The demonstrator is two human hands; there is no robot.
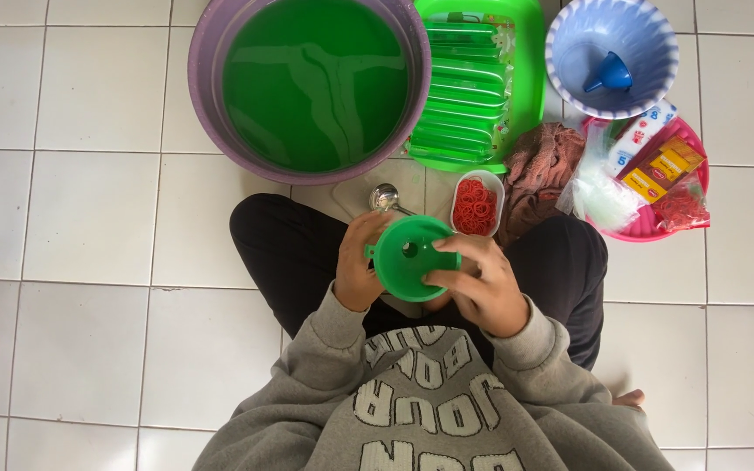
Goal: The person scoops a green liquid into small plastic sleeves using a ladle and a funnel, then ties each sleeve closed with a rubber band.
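Funnel [412,255], green plastic, wide mouth facing up; held above the lap of a seated person, just in front of the purple basin [207,52].

Grip: left hand [357,266] curled around the funnel's near-left rim, beside its small side tab, fingers closed on the plastic. Right hand [480,288] closed over the right rim, thumb lying across the lip and fingers wrapped beneath. What the right hand pinches under the funnel cannot be told; the spout is hidden below the bowl.

Handling, as a judgement: the funnel sits slightly tilted toward the right hand. Levelling it, and keeping the thumb clear of the central hole, would give a cleaner pour. Both hands at opposite rims is a steady hold.

Adjacent items:
- Basin, filled with green liquid, well within arm's reach.
- Metal ladle [384,197], resting on the tile between basin and funnel.
- Small clear tub of red rubber bands [476,208], just right of the ladle.
- Green tray [525,52] with filled clear pouches of green liquid.
- White bowl [569,35] holding a blue funnel [611,73].
- Pink basket [695,144] with packets and bags.
- Brown cloth [538,161] beside the basket.
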